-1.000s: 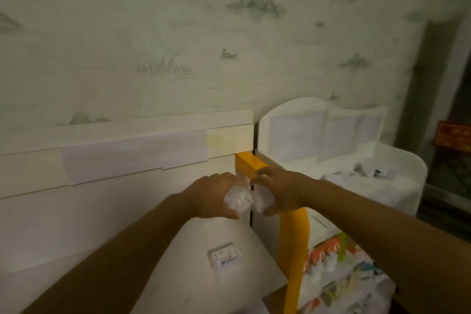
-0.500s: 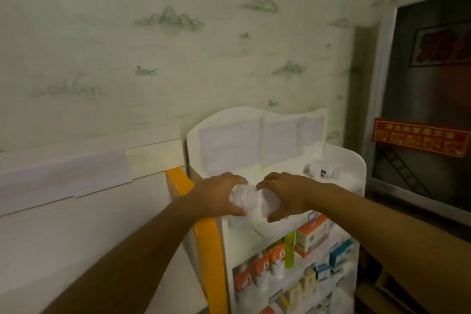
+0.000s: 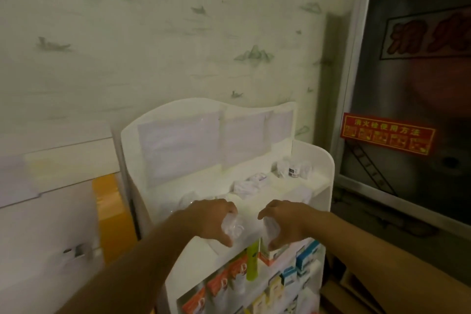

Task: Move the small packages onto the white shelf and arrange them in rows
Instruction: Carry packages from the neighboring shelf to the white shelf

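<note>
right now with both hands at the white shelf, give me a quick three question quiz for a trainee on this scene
1. True or false: each hand holds a small clear-wrapped package.
2. Where are the hands: A) over the front of the shelf's top tier, B) at the bottom tier, C) by the red sign?
3. What colour is the panel left of the shelf?

Key
1. True: left hand grips one clear-wrapped package, right hand another package.
2. A: over the white shelf, where more packages lie; the red sign is farther right.
3. Orange panel.
</note>
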`<move>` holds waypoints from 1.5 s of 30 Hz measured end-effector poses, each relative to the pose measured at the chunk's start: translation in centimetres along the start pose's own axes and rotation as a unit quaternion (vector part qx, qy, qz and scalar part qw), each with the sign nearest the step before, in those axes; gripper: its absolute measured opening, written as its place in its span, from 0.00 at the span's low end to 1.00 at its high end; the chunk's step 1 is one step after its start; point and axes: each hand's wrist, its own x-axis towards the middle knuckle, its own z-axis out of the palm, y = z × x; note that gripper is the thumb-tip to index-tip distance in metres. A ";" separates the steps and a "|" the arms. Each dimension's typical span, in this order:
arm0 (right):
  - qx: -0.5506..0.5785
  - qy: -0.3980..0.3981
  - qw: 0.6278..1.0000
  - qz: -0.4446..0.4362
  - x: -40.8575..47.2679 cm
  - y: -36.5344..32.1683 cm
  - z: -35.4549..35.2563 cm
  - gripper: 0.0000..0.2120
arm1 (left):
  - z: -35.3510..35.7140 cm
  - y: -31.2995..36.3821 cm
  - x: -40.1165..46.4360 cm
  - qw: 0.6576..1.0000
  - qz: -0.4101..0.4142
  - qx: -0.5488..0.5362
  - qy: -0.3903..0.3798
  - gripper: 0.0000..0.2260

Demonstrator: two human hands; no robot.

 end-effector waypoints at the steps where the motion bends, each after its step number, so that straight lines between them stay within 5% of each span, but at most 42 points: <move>1: 0.000 -0.006 1.000 0.006 0.8 0.9 0.1 0.39 | -0.1 -0.4 1.2 1.000 0.000 0.007 -0.009 0.37; 22: 0.043 -0.040 0.997 0.047 15.7 14.5 0.1 0.41 | -1.5 -6.8 22.0 0.997 -0.007 -0.074 -0.013 0.33; 29: 0.079 -0.018 0.997 0.004 23.4 19.0 0.2 0.43 | -2.2 -6.1 25.1 0.996 -0.030 -0.039 -0.081 0.32; 45: 0.007 -0.032 0.992 -0.123 34.2 17.7 1.2 0.44 | -2.4 -8.8 23.6 0.984 -0.169 -0.061 -0.003 0.39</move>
